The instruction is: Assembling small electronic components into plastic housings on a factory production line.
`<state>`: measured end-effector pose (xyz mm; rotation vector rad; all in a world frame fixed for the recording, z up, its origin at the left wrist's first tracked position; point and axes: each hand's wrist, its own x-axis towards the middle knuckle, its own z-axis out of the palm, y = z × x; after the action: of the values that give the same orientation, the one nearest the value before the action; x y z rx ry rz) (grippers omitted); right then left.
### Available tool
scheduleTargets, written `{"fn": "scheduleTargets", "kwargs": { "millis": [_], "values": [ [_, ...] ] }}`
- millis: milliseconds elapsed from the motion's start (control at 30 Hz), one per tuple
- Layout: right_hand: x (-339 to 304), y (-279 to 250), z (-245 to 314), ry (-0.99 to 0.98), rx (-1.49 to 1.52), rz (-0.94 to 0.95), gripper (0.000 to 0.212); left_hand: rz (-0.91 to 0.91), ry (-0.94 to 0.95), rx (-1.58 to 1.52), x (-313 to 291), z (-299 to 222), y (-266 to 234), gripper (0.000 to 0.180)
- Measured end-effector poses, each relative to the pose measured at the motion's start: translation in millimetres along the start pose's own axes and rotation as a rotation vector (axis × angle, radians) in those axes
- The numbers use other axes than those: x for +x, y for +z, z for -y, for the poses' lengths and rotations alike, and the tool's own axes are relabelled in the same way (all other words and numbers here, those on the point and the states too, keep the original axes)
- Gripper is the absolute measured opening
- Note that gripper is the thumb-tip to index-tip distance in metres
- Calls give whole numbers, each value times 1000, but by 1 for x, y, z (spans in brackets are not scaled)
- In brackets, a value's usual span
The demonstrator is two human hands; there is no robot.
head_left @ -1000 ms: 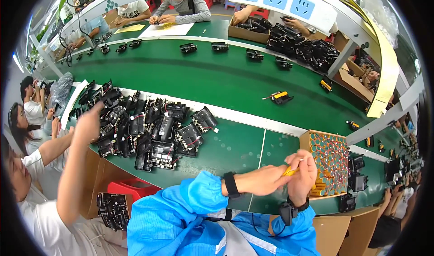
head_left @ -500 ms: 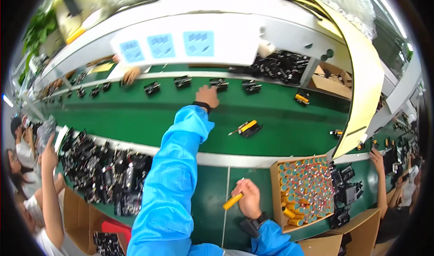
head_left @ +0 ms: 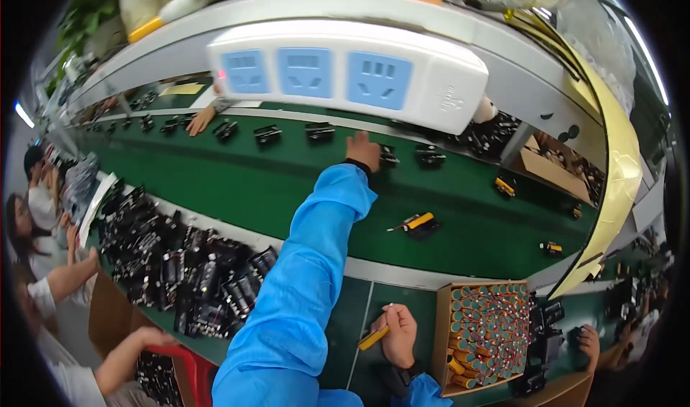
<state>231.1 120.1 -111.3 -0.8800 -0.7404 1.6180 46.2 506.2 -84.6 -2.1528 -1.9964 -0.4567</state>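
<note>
The right hand (head_left: 399, 335) has its fingers curled around a smooth yellow cylinder (head_left: 374, 337), pinched at a slant over the green worktop (head_left: 348, 303); a small pale tip shows at its fingertips. The left hand (head_left: 362, 150) reaches out over the green belt (head_left: 251, 191), fingers slightly parted, right beside a boxy black housing (head_left: 389, 157); I cannot tell whether it grips or touches it. The left arm wears a wrinkled, faintly shiny blue sleeve (head_left: 298, 292) with one dark wristband (head_left: 357, 165).

To the right of the right hand stands one open cardboard box (head_left: 442, 335), packed with round yellow cells (head_left: 489, 328) with teal ends and thin red and white wires, too many to count. Past it lie matte black parts (head_left: 546, 335), overlapping. Left of the sleeve spreads a jumbled heap of hard black housings (head_left: 180, 263), also beyond counting.

Across the belt, five larger black housings form a row, counting the one by the left hand; those trailing off leftward are too small to count. Four pieces with yellow (head_left: 419, 223) lie farther right. Above hangs one white power strip (head_left: 445, 76) with three blue socket faces, and one curved yellow strip (head_left: 619, 155). A co-worker's hand (head_left: 201, 121) lies at the belt's far edge
</note>
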Motion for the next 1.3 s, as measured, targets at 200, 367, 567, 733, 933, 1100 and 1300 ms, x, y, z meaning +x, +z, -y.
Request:
{"fn": "scheduleTargets", "kwargs": {
  "millis": [200,367,567,733,933,1100,1300],
  "values": [
    [2,-5,1,-59,41,-49,14,352,541,-12,-105,-18,-117,41],
    [-15,-6,4,-34,82,-71,11,630,817,-114,-247,-13,-157,40],
    [-24,8,17,25,-7,-25,10,238,805,-295,-346,11,-165,51],
    [-36,18,32,46,-97,37,12,238,160,-393,-388,-21,-182,53],
    [-55,7,27,121,-114,83,13,250,-203,-410,-411,-50,-166,59],
    [-75,20,30,180,-172,67,12,367,-147,-532,-424,-48,-157,61],
    [-65,44,9,-456,-1139,57,7,526,8,-680,-428,-32,-160,61]
  ]
}}
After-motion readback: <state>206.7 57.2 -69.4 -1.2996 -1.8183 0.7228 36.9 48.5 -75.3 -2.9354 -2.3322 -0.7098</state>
